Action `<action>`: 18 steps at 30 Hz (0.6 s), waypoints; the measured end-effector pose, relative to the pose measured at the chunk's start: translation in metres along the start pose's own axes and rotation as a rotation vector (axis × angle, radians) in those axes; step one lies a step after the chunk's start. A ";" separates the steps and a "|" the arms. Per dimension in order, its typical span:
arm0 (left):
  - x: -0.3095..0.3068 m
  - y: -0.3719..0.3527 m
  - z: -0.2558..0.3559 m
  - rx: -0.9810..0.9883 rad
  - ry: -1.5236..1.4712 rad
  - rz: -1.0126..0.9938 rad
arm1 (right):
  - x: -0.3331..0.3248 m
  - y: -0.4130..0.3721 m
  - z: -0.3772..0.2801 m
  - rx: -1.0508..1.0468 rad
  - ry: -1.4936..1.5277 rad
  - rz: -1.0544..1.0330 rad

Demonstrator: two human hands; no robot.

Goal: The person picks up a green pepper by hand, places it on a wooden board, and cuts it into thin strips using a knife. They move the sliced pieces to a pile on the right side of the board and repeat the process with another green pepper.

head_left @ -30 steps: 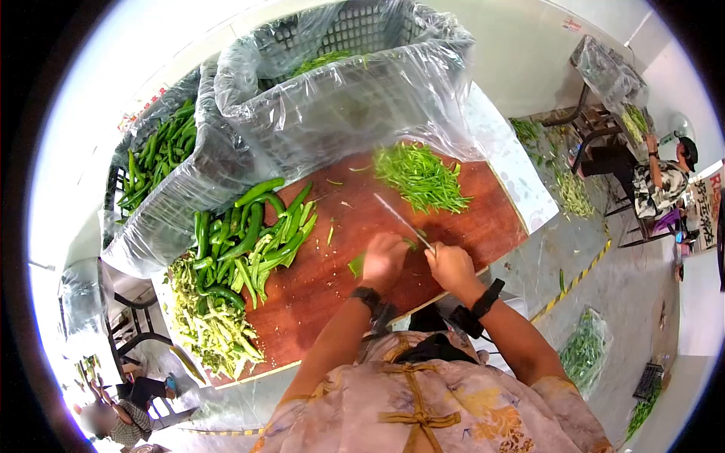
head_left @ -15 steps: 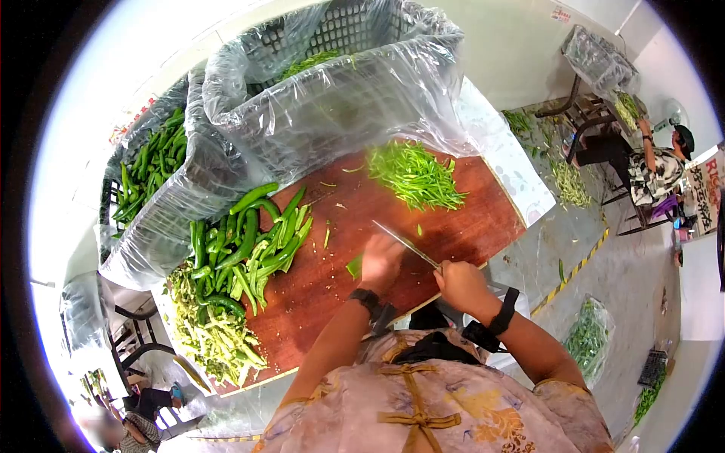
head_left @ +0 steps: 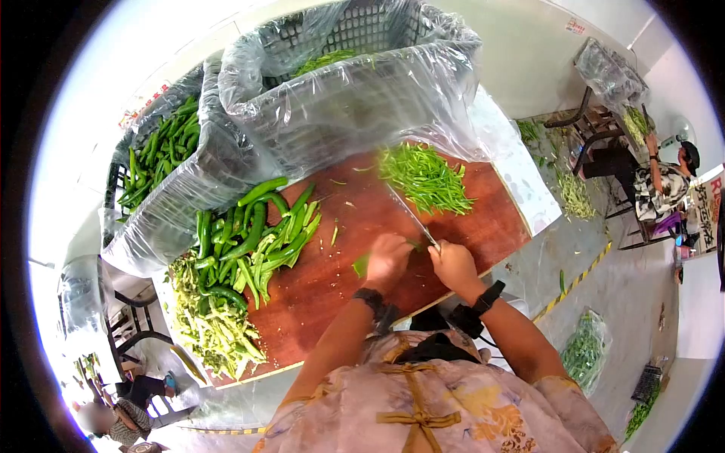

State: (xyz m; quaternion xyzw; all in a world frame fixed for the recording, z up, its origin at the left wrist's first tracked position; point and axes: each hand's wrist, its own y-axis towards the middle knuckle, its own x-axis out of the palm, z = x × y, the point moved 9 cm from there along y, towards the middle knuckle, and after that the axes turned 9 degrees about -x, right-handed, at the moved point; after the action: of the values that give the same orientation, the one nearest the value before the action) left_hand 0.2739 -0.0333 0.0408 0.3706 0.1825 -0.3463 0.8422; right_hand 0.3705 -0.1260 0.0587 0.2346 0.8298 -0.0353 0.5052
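Note:
My right hand point(head_left: 455, 267) is wrapped round the handle of a knife point(head_left: 412, 214), whose blade points away from me toward a heap of finely sliced green pepper point(head_left: 427, 180). Just left of the blade, my left hand point(head_left: 388, 261) is closed and pressed down over a green pepper piece point(head_left: 360, 264) on the reddish-brown board point(head_left: 317, 332). One end of that piece sticks out on the left; the fingers hide the rest. Farther left lie whole and split green peppers point(head_left: 249, 234), beside a pile of pale pepper cores point(head_left: 219, 328).
Two plastic-lined crates stand behind the board: one with sliced pepper point(head_left: 325, 60), one with whole green peppers point(head_left: 162, 147). A bag of greens point(head_left: 585, 351) lies on the floor at right. One person point(head_left: 657, 189) sits at right, another point(head_left: 124, 419) at lower left.
The knife has swung so its blade points farther forward, its tip now at the sliced heap. My right hand has shifted slightly forward; my left hand still presses on the board.

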 end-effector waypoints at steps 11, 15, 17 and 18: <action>-0.002 0.003 0.009 0.023 0.053 -0.039 | -0.023 -0.040 -0.012 0.044 -0.095 -0.226; 0.001 0.002 0.001 -0.006 0.043 -0.036 | -0.018 -0.036 -0.010 0.042 -0.108 -0.263; -0.004 0.004 0.007 0.011 0.031 0.003 | -0.014 -0.026 -0.010 0.028 -0.087 -0.284; -0.003 0.002 0.005 0.005 0.031 0.006 | -0.011 -0.020 -0.012 0.014 -0.064 -0.300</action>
State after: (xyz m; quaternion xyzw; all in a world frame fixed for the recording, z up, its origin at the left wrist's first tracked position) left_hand 0.2732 -0.0352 0.0470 0.3785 0.1935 -0.3384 0.8395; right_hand 0.3563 -0.1444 0.0699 0.1102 0.8386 -0.1239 0.5189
